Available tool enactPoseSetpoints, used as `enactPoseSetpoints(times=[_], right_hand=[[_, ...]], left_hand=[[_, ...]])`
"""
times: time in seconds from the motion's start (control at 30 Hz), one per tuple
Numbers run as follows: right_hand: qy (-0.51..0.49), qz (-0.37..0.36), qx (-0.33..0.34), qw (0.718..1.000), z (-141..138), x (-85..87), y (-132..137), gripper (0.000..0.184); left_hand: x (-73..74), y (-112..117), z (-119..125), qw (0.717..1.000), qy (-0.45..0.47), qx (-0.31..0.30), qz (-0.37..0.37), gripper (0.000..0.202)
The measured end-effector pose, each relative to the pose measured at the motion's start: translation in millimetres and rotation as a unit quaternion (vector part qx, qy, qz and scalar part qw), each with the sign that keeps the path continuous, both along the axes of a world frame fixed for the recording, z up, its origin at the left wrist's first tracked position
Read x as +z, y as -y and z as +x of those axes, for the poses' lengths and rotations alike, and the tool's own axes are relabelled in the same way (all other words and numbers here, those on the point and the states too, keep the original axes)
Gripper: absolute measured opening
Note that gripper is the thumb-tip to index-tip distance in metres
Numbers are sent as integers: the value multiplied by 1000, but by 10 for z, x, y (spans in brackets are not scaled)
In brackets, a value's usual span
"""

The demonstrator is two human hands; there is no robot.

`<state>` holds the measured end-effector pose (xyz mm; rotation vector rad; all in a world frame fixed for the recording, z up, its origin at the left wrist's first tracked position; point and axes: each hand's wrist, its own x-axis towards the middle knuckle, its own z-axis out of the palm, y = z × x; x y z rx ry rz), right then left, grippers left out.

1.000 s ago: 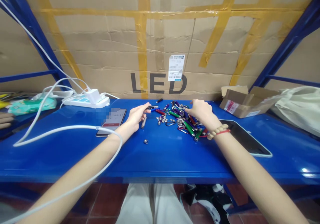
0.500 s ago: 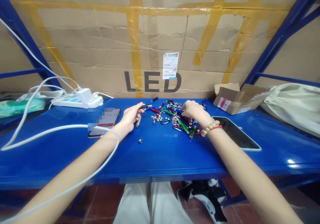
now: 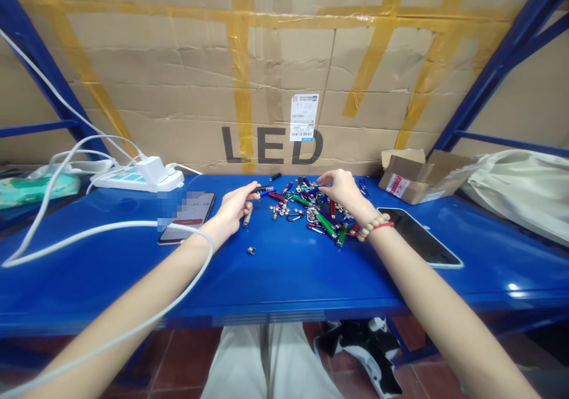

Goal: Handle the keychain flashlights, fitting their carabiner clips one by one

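Note:
My left hand (image 3: pixel 235 209) is closed around a small black flashlight tube (image 3: pixel 264 189), whose silvery end points right. A grey tube (image 3: pixel 248 217) lies just under those fingers, and a small silver metal cap (image 3: pixel 251 250) rests nearer the front. Over the back of a pile, my right hand (image 3: pixel 341 190) has its thumb and fingertips drawn together; whatever is between them is too small to make out. The pile holds several coloured metal tubes, among them a green tube (image 3: pixel 326 226). Small round button cells (image 3: pixel 284 210) and a black carabiner clip (image 3: pixel 294 217) lie at its left side.
A phone (image 3: pixel 189 218) lies left of my left hand, and a white cable (image 3: pixel 133 226) loops over my left forearm. Behind it stands a power strip (image 3: pixel 128 181). A tablet (image 3: pixel 420 239) lies by my right forearm, with an opened cardboard box (image 3: pixel 411 179) and pale cloth bag (image 3: pixel 524 188) behind.
My right hand has lifted slightly and shifted back and left over the pile, its fingertips now drawn together. The left hand keeps the black flashlight tube almost where it was.

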<state>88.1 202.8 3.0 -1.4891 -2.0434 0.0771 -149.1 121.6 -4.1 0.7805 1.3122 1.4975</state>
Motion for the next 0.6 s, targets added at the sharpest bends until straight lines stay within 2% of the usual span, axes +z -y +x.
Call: enactPoseSetpoints(times=[0.43,0.6], right_hand=[[-42,23,30,998,-56,17,8,26],[-47,52,1,998,-88,82,104,23]], left_hand=[[-11,-2,1,1000,-10,-19,1,34],[-44,-14,3,1000,-17,-13,5,35]])
